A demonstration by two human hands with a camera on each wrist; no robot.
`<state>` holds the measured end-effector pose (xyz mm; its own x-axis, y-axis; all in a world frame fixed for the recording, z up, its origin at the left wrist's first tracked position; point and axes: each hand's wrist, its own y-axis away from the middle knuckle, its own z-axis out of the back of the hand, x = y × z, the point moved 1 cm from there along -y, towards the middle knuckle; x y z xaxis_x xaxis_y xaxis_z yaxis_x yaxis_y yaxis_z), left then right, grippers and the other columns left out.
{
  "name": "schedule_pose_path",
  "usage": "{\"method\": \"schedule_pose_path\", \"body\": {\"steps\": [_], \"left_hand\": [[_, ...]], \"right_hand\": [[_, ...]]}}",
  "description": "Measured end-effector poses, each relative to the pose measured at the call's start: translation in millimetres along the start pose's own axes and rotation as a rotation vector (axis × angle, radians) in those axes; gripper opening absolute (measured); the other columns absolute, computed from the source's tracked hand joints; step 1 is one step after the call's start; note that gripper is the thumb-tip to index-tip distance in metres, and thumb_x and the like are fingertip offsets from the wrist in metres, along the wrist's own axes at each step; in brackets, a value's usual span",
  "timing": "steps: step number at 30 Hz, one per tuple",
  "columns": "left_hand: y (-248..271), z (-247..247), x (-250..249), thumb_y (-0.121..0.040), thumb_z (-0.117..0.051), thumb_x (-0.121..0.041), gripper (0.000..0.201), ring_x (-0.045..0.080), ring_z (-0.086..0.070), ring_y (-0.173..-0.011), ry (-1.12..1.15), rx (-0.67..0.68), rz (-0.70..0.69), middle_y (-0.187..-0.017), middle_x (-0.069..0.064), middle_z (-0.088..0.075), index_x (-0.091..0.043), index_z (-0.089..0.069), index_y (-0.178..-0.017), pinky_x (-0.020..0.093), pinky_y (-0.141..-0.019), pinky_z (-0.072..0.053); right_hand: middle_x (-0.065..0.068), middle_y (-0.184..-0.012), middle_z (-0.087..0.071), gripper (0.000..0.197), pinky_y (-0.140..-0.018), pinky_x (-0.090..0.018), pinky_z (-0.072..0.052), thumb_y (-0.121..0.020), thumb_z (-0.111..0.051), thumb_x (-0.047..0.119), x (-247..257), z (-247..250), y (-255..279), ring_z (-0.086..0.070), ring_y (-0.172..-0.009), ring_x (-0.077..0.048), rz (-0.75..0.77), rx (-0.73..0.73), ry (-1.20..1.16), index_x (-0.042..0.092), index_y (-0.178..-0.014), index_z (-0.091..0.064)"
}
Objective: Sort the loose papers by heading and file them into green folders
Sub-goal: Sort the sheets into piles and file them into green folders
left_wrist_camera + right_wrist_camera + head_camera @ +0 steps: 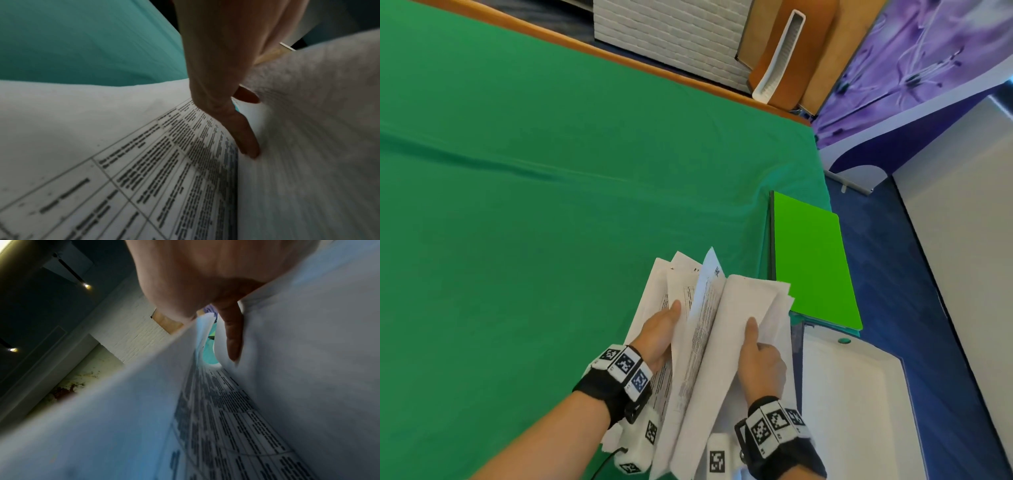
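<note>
A stack of loose printed papers [709, 325] is held up in both hands above the near right part of the green table [534, 171], fanned apart like an open book. My left hand [659, 330] holds the left part of the sheets, thumb on top. My right hand [760, 359] grips the right part, thumb pressed on the blank back of a sheet. A sheet between them shows "HR" at its top. The left wrist view shows a printed table sheet [144, 178] under my fingers [244, 139]. A bright green folder [811, 260] lies shut at the table's right edge.
A white tray-like case [859, 404] with a green button sits below the folder at the right. Blue floor [893, 274] and a white cabinet [962, 240] lie right of the table. A white brick panel and wooden boards stand beyond the far edge.
</note>
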<state>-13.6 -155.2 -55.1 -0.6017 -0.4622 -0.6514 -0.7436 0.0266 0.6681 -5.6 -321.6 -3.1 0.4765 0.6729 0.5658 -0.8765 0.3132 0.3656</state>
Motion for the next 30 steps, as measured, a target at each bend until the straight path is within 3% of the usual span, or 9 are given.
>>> {"method": "schedule_pose_path", "body": {"steps": [4, 7, 11, 16, 19, 21, 26, 28, 30], "left_hand": [[10, -14, -6, -0.098, -0.027, -0.064, 0.066, 0.026, -0.067, -0.104, -0.059, 0.061, -0.008, -0.112, 0.008, -0.071, -0.016, -0.068, -0.116, 0.048, -0.092, -0.054], [15, -22, -5, -0.09, -0.016, -0.076, 0.082, 0.019, -0.059, -0.116, -0.181, 0.119, -0.022, -0.122, -0.005, -0.066, -0.022, -0.073, -0.109, 0.045, -0.093, -0.05], [17, -24, 3, -0.092, -0.015, -0.072, 0.083, 0.015, -0.054, -0.118, -0.203, 0.093, 0.001, -0.128, -0.009, -0.059, -0.015, -0.072, -0.108, 0.044, -0.094, -0.044], [16, -14, 16, -0.088, -0.023, -0.075, 0.076, 0.023, -0.056, -0.118, -0.089, 0.054, 0.043, -0.131, -0.004, -0.056, -0.018, -0.058, -0.124, 0.055, -0.1, -0.046], [16, -6, 24, -0.085, -0.022, -0.081, 0.084, 0.024, -0.066, -0.101, -0.066, 0.082, 0.096, -0.118, 0.004, -0.068, -0.014, -0.059, -0.121, 0.042, -0.084, -0.054], [15, -2, 27, -0.082, -0.02, -0.086, 0.09, 0.024, -0.065, -0.094, -0.041, 0.097, 0.116, -0.114, 0.004, -0.069, -0.015, -0.06, -0.122, 0.035, -0.079, -0.052], [3, 14, 34, -0.07, -0.037, -0.094, 0.084, 0.011, -0.046, -0.134, -0.05, 0.111, 0.011, -0.146, -0.014, -0.048, -0.049, -0.044, -0.14, 0.045, -0.117, -0.03], [10, 10, 25, -0.075, -0.049, -0.086, 0.089, 0.014, -0.035, -0.142, -0.162, 0.112, -0.004, -0.154, -0.013, -0.036, -0.039, -0.037, -0.148, 0.047, -0.12, -0.021], [11, 8, 20, -0.084, -0.063, -0.062, 0.077, 0.023, -0.046, -0.134, -0.309, 0.082, -0.023, -0.147, -0.002, -0.045, -0.017, -0.046, -0.143, 0.044, -0.117, -0.03]], "right_hand": [[-0.003, -0.061, -0.06, 0.08, -0.065, -0.032, -0.04, -0.084, -0.021, 0.081, 9, -2, 11, -0.057, -0.066, -0.019, 0.05, 0.021, 0.03, 0.017, -0.052, -0.056], [-0.002, -0.065, -0.065, 0.073, -0.06, -0.031, -0.044, -0.076, -0.036, 0.086, 7, -9, 12, -0.061, -0.065, -0.019, 0.103, 0.038, 0.069, 0.02, -0.054, -0.058], [-0.004, -0.095, -0.068, 0.043, -0.071, -0.029, -0.051, -0.081, -0.062, 0.06, 0, -15, 7, -0.064, -0.087, -0.021, 0.143, 0.03, 0.094, 0.018, -0.089, -0.069], [-0.003, -0.123, -0.063, 0.038, -0.09, -0.033, -0.051, -0.089, -0.063, 0.032, -1, -7, 7, -0.062, -0.106, -0.019, 0.248, 0.008, 0.013, 0.015, -0.123, -0.059], [0.008, -0.12, -0.066, 0.036, -0.085, -0.031, -0.056, -0.089, -0.067, 0.03, 2, 10, 22, -0.066, -0.1, -0.01, 0.27, 0.149, -0.308, 0.033, -0.123, -0.056], [0.006, -0.111, -0.072, 0.028, -0.078, -0.031, -0.057, -0.089, -0.067, 0.025, 11, 31, 41, -0.07, -0.096, -0.013, 0.229, 0.177, -0.529, 0.024, -0.117, -0.064], [0.001, -0.085, -0.074, 0.022, -0.069, -0.034, -0.052, -0.091, -0.063, 0.035, 20, 114, 70, -0.07, -0.082, -0.019, 0.197, -0.157, -0.635, 0.014, -0.092, -0.071], [0.006, -0.077, -0.067, 0.026, -0.059, -0.027, -0.044, -0.093, -0.06, 0.038, 25, 149, 81, -0.064, -0.074, -0.015, 0.273, -0.405, -0.474, 0.014, -0.087, -0.067], [0.008, -0.07, -0.058, 0.028, -0.051, -0.026, -0.034, -0.095, -0.057, 0.038, 28, 172, 89, -0.056, -0.065, -0.016, 0.365, -0.539, -0.296, 0.013, -0.083, -0.064]]}}
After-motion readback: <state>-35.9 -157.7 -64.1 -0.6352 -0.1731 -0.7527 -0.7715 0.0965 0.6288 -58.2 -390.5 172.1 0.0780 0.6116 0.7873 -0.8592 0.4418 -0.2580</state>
